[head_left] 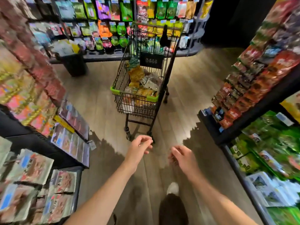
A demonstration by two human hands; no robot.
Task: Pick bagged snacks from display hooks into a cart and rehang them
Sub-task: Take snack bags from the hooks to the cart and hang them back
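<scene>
Down the left side, the rack of hanging snack bags point(24, 82) in pink, yellow and dark red is smeared by motion blur, and no printing on it can be read. Below it, the flat grey-and-brown packets point(29, 166) carry blue patches and red marks that stay illegible, and the frame edge cuts them off. Farther back, a dark round bin point(74, 64) stands on the wooden plank floor point(100, 111) in front of the far display wall of green, purple and orange bags point(103, 12), whose small blue price tags are too blurred to read.

In the middle of the aisle stands the black wire shopping cart with lime-green corner guards point(141, 88). It holds a heap of yellow, green and clear snack bags point(142, 82); their labels cannot be made out. A black sign point(151, 60) on the cart's inner end bears pale marks, unreadable.

Nearer the camera, the left hand point(140, 146) hangs in the air just short of the cart's wheels, fingers loosely curled, holding nothing. The right hand point(182, 157) is beside it, apart from it, fingers likewise loosely bent and empty. Below them a dark trouser leg and a pale shoe point(172, 189) show, partly cut by the bottom edge.

On the right, the sloping shelves of red, orange and black bags point(253, 78) and the green packs point(276, 143) beneath them are blurred; white lettering on the red bags cannot be read.
</scene>
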